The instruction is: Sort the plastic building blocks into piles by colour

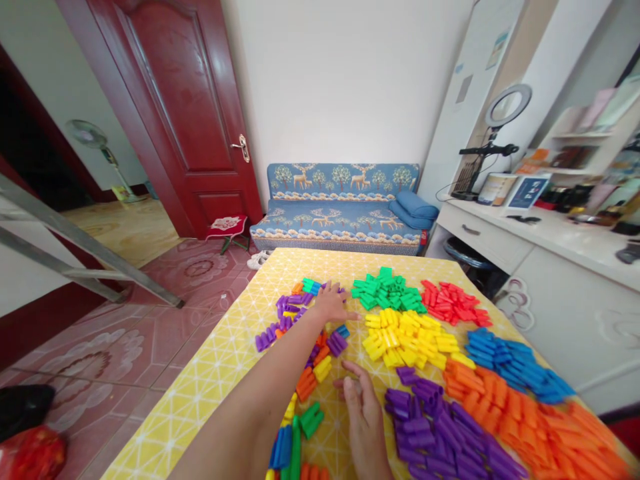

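My left hand (332,304) reaches far across the yellow tablecloth (210,380) and rests on a mixed heap of blocks (293,308), fingers curled over purple and green ones; what they grip is hidden. My right hand (361,400) lies near me, fingers spread and empty, beside the purple block pile (440,427). Sorted piles lie to the right: green blocks (387,292), red blocks (453,303), yellow blocks (407,337), blue blocks (515,363), orange blocks (520,410). More mixed blocks (305,400) run along under my left forearm.
A blue patterned sofa (343,207) stands beyond the table's far edge. A white desk (540,253) with a ring light (507,107) lines the right side. A red door (175,113) and a metal ladder (85,253) are on the left. A small stool (227,227) sits by the door.
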A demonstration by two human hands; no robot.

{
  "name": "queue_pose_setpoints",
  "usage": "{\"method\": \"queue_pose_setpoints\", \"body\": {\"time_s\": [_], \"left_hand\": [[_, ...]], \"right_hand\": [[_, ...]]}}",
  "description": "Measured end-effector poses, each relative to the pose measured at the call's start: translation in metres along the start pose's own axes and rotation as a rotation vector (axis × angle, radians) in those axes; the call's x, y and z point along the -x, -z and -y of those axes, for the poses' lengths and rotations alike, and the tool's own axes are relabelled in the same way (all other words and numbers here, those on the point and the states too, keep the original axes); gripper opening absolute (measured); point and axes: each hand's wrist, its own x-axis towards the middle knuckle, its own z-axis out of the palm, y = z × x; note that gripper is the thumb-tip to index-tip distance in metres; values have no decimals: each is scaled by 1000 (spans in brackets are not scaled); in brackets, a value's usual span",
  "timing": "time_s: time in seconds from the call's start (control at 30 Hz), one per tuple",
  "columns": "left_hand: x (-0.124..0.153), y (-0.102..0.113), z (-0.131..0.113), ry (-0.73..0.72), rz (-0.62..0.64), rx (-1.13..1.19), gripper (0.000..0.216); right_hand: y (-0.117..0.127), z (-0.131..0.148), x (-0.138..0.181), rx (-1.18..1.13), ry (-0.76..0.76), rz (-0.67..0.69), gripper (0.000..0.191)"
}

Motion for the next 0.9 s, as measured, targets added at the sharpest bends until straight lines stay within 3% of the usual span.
{"method": "queue_pose_setpoints", "body": {"time_s": [0.13,0.23,0.33,0.43,0.5,0.6,0.7,0.8,0.9], "left_hand": [[7,0,5,-67,36,18,62],[29,5,9,-134,55,26,58],[56,13,11,-259,83,67,39],[76,23,13,-350,153,93,22],[81,32,16,-346,223,142,23],[75,45,24,-301,233,223,36],[54,52,39,-167,25,138,30],[25,48,55,-45,-97,67,35],[1,35,66,83,-128,-5,52]], "right_hand": [[0,-1,0,-12,13,4,49],[-1,-1,-1,-18,24,31,50],[-1,0,-1,-36,16,40,50],[-2,0,-1,-60,17,27,48],[-3,-1,-1,-72,15,24,46],[-4,-3,-1,-81,9,22,45],[-3,-5,-1,-72,7,32,44],[-2,-4,-1,-64,13,52,43],[-3,-2,0,-47,35,51,40]]}}
